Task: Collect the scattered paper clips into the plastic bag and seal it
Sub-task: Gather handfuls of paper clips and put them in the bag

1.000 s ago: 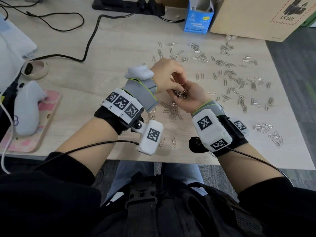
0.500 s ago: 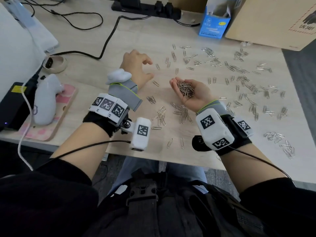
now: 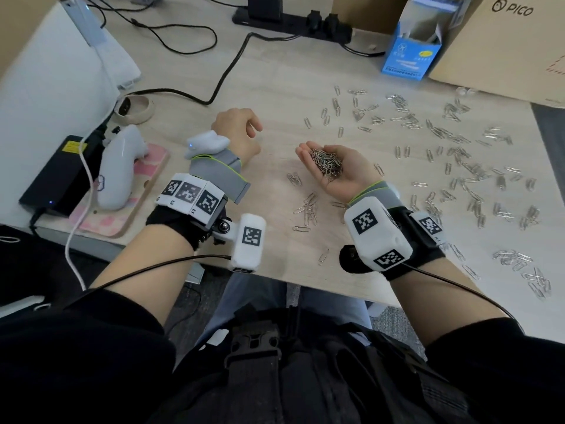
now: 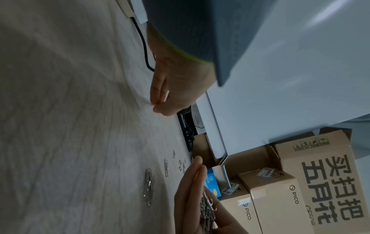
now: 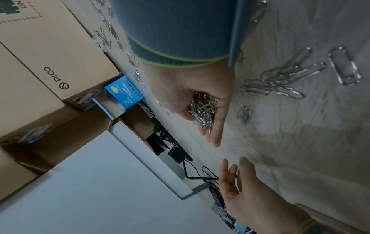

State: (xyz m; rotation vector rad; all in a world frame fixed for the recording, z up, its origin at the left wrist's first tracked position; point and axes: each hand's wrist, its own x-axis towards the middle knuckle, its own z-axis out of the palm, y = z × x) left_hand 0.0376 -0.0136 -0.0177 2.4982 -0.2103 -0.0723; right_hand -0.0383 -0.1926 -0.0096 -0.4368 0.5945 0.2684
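Head view: right hand (image 3: 351, 179) cupped palm-up carrying light, slippery clips (image 3: 325, 162), likely best scooped in bunches rather than pinched singly; left hand (image 3: 238, 133) loosely curled, empty.

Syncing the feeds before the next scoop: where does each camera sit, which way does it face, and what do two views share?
Head: worn on the head, faces down and forward over the desk; both forearms, left hand, right hand cupping paper clips.
Left wrist: along the left hand toward the cardboard boxes; right hand shows below.
Right wrist: along the right hand toward the blue box; left hand shows below.
Shared: all three show the cupped paper clips.
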